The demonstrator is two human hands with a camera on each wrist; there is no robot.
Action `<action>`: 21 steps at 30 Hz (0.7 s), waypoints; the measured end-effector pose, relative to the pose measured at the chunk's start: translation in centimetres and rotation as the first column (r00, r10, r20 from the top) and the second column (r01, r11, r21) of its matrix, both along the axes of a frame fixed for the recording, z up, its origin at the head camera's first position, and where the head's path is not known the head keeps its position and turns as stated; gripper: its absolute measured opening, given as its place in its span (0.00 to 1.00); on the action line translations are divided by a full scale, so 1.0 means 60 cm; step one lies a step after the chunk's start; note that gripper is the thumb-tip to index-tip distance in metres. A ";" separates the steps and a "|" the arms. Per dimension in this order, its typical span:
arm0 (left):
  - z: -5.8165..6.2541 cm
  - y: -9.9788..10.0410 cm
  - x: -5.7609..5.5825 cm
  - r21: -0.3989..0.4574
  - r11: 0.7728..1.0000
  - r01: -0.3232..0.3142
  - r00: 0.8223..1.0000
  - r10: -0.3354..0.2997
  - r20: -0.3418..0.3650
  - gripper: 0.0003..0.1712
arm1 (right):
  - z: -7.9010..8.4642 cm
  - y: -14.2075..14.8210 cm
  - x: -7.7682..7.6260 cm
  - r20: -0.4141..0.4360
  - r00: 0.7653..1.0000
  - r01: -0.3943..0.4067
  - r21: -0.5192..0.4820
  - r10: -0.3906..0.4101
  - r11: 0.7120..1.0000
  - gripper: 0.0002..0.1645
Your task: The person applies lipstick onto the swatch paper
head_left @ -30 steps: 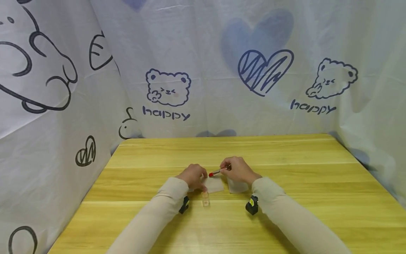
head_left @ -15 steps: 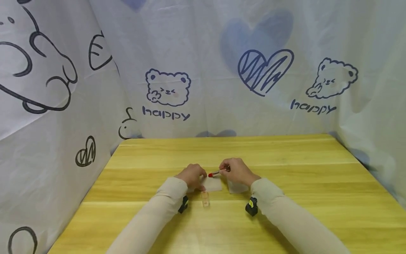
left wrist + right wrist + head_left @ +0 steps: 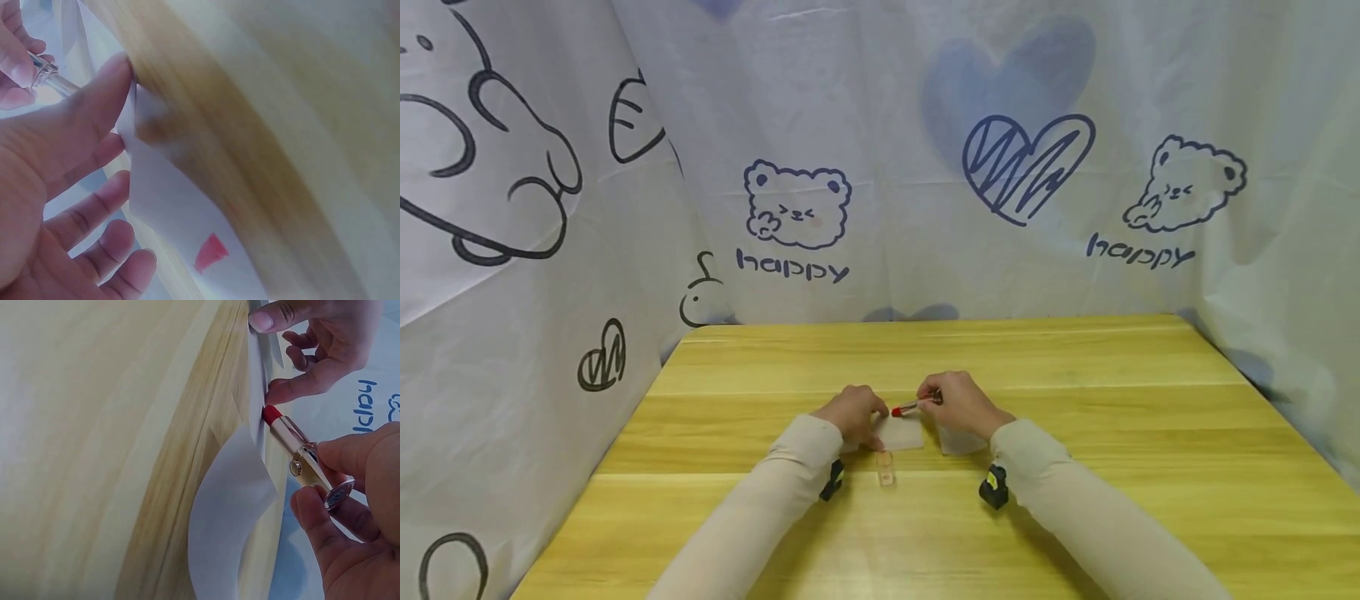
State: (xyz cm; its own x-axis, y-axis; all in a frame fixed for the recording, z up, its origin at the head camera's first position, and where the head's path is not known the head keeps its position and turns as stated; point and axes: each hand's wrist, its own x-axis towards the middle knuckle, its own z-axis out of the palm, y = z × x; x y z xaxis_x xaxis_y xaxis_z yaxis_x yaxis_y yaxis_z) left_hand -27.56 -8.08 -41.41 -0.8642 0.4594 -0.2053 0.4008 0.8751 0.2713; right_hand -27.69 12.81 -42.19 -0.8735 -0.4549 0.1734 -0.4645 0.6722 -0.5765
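Observation:
My right hand [image 3: 961, 408] pinches a gold-cased lipstick [image 3: 290, 435] between thumb and fingers. Its red tip [image 3: 271, 414] meets, or sits very close to, a small white paper [image 3: 902, 433]; I cannot tell which. On that paper's left side rests my left hand [image 3: 850, 415], thumb and forefinger spread apart and pressing on it. Another white sheet [image 3: 961, 442] lies beneath the right hand. In the left wrist view a paper [image 3: 165, 184] with a red smear [image 3: 211, 252] lies near the left fingers. A small clear cap [image 3: 886, 470] is on the table just in front of the middle paper.
The wooden table [image 3: 1075, 517] extends around both hands. White cloth [image 3: 895, 108] with drawn bears and hearts hangs behind it and along its sides. A dark wrist camera [image 3: 994, 487] sits under the right wrist.
The lipstick and right hand have shifted very slightly left. The left hand and the cap stay almost where they were.

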 end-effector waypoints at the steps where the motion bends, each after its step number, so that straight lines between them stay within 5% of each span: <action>1: 0.000 0.000 0.000 0.000 1.000 0.001 1.000 -0.001 -0.001 0.31 | 0.001 0.000 0.000 0.002 1.000 0.002 0.000 -0.002 1.000 0.04; 16: 0.000 0.000 0.003 0.007 1.000 0.019 1.000 -0.019 -0.010 0.31 | 0.004 0.001 0.002 0.019 1.000 0.013 0.025 -0.014 1.000 0.02; 21: -0.003 -0.001 0.000 -0.002 1.000 0.019 1.000 -0.019 -0.017 0.30 | 0.010 0.002 0.003 0.048 0.998 -0.039 0.027 0.037 0.999 0.02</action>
State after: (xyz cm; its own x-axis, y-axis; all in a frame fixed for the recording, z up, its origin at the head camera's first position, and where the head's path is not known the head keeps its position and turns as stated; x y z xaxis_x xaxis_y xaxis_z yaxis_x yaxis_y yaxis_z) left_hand -27.53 -8.15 -41.61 -0.8585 0.4758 -0.1914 0.4221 0.8675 0.2631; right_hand -27.52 12.94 -41.60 -0.8624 -0.4921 0.1184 -0.4624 0.6708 -0.5799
